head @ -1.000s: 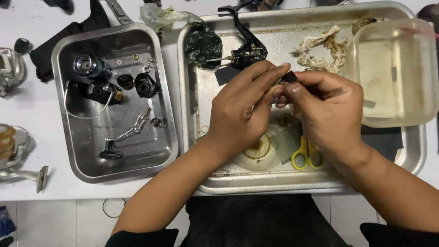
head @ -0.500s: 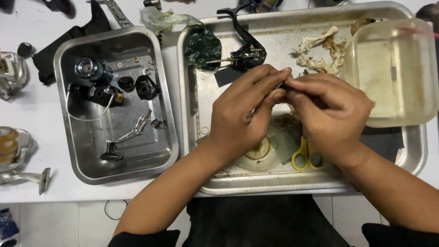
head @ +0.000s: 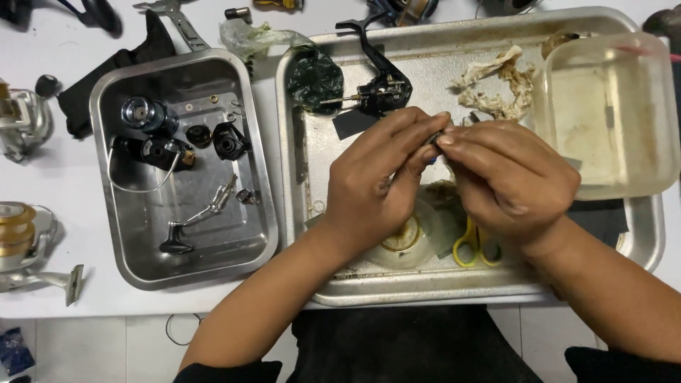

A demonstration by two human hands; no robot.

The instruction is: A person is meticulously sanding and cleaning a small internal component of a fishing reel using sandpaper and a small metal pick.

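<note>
My left hand point(head: 379, 181) and my right hand point(head: 511, 177) meet over the large metal tray point(head: 638, 245). Together their fingertips pinch a small dark part point(head: 434, 140), mostly hidden by the fingers. Just beyond the hands lies a black reel body with a handle arm point(head: 379, 85). Under my right wrist are yellow-handled scissors point(head: 472, 245). A round clear lid with a yellow ring point(head: 404, 241) sits below my left hand.
A smaller metal tray point(head: 120, 245) at the left holds a spool, black reel parts and a bail wire. A clear plastic tub point(head: 610, 113) stands at the right. A dirty rag point(head: 496, 89) lies beside it. Fishing reels point(head: 21, 241) rest on the white table's left edge.
Both hands have stayed together over the large tray; the fingers have shifted slightly around the small part.
</note>
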